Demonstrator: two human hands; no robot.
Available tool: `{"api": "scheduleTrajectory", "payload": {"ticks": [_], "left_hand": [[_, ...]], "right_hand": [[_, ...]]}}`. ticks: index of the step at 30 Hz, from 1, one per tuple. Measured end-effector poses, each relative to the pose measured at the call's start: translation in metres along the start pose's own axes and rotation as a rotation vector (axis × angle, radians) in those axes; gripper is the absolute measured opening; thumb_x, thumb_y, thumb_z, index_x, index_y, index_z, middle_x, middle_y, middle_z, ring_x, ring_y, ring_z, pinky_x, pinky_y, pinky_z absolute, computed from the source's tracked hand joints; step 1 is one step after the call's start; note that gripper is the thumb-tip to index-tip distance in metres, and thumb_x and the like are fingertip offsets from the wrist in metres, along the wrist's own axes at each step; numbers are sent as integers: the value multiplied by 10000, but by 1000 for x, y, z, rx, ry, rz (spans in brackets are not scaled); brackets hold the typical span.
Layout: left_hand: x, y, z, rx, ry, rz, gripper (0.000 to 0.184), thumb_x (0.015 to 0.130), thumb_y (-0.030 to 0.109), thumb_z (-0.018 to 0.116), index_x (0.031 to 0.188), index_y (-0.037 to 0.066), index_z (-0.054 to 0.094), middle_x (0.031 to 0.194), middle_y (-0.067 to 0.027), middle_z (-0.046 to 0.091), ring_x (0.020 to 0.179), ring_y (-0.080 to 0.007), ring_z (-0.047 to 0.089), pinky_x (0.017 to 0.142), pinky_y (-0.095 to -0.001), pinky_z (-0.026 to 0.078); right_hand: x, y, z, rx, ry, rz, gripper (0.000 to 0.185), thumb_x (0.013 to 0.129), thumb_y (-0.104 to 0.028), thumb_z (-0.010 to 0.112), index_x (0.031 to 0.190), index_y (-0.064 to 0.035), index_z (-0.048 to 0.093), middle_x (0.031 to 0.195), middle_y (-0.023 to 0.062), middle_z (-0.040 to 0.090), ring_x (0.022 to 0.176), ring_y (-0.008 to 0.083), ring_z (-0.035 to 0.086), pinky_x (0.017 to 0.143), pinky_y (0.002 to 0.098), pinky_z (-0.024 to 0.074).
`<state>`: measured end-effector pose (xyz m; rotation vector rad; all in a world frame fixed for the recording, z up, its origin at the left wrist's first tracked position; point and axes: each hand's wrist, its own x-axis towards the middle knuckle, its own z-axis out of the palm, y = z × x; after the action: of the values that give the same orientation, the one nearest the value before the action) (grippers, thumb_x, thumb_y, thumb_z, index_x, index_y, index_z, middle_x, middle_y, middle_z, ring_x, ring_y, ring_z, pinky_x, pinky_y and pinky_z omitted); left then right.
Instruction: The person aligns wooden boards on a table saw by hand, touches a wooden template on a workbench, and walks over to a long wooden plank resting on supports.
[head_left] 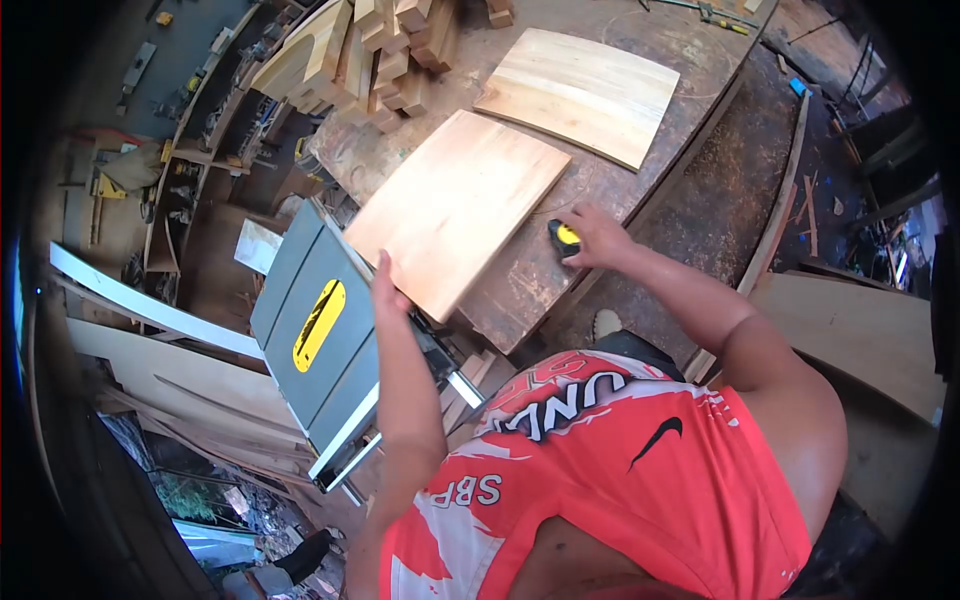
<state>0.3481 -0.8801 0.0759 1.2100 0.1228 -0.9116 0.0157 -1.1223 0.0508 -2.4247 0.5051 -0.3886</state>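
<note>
Pale wood fills the middle of your counter (525, 290): a broad panel (460, 205) lies flat by the near left edge, with one corner seeming to reach past it toward the grey-topped table saw (300, 345). Your left hand (392, 292) touches the panel at that edge, though whether the fingers wrap underneath can't be told from here. Your right hand (598, 242) is curled around a black and yellow tape measure (566, 236), low over the counter between the panel and the right edge; no drawn-out blade shows. To work well here, press the panel down with a flat left palm a little farther in from the overhanging corner, so it shouldn't tip or creep. Hold the tape measure by its case with a relaxed grip, and bring it in square to a panel side rather than at a slant, since a skewed line would likely read long. Mind your left forearm, which crosses close to the saw's top. The second panel (585, 95), beyond the first toward the right edge, and the stacked wood blocks (400, 60) near the far left edge both leave your right hand room.
</note>
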Motion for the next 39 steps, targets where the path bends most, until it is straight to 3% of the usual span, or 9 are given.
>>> {"api": "scheduleTrajectory", "payload": {"ticks": [5,10,12,14,22,29,33,36,39], "left_hand": [[-49,91,72,185,52,365,387,897,229,592,1176,-19,490,1106,-179,600,984,-290,616,872,-410,506],[-160,104,161,1037,18,1206,254,841,124,654,1052,-3,593,958,-111,664,848,-195,642,773,-304,505],[-178,78,195,1289,-59,1483,327,767,76,683,1080,15,610,993,-141,672,883,-241,668,767,-319,517],[-176,55,207,1514,-230,1635,424,727,13,689,1138,16,585,1077,-182,645,951,-274,659,807,-338,523],[-183,0,248,1529,-479,1538,502,686,16,647,1178,5,546,1185,-192,593,999,-311,633,837,-342,525],[-129,-71,301,1765,-484,1614,395,805,68,511,1192,-8,517,1232,-210,550,1102,-298,578,910,-345,489],[-86,-109,306,1578,-772,1477,417,808,93,528,1213,-1,502,1262,-222,522,1142,-326,543,962,-371,452],[-115,-86,315,1578,-1174,1100,480,775,133,640,1236,67,523,1327,-178,478,1232,-326,457,1023,-387,396],[-102,-96,266,1489,-1138,1112,427,801,147,645,1217,108,562,1356,-152,459,1263,-321,424,1044,-413,364]], "right_hand": [[31,-27,32,38,-76,-136,706,609,-300,813,1222,-111,518,1124,154,521,1084,345,483,947,434,405],[61,-58,26,441,146,-38,683,730,-405,750,1265,-80,478,1305,156,448,1220,317,432,1012,409,372],[63,-86,-13,1543,2,138,828,738,-493,731,1353,-80,362,1342,132,422,1266,272,398,1044,412,341],[58,-106,-43,1631,-13,-54,904,717,-516,738,1385,-94,299,1355,121,406,1285,265,374,1057,418,324],[7,-120,-78,1784,188,-182,1075,614,-528,803,1411,-89,231,1409,61,342,1333,197,307,1082,399,293],[18,-37,-65,2072,321,105,633,739,-363,744,1219,-45,483,1201,80,536,1152,215,496,1030,376,375],[21,29,-49,1996,507,75,435,746,-286,679,1082,-39,556,1112,100,574,1091,227,534,1007,379,406],[16,61,-71,1862,564,154,639,716,-335,687,1231,-27,466,1163,124,552,1121,257,520,1019,416,401],[18,100,-94,1836,635,164,791,731,-378,653,1357,-24,322,1310,146,449,1221,301,442,1050,454,355]]}}
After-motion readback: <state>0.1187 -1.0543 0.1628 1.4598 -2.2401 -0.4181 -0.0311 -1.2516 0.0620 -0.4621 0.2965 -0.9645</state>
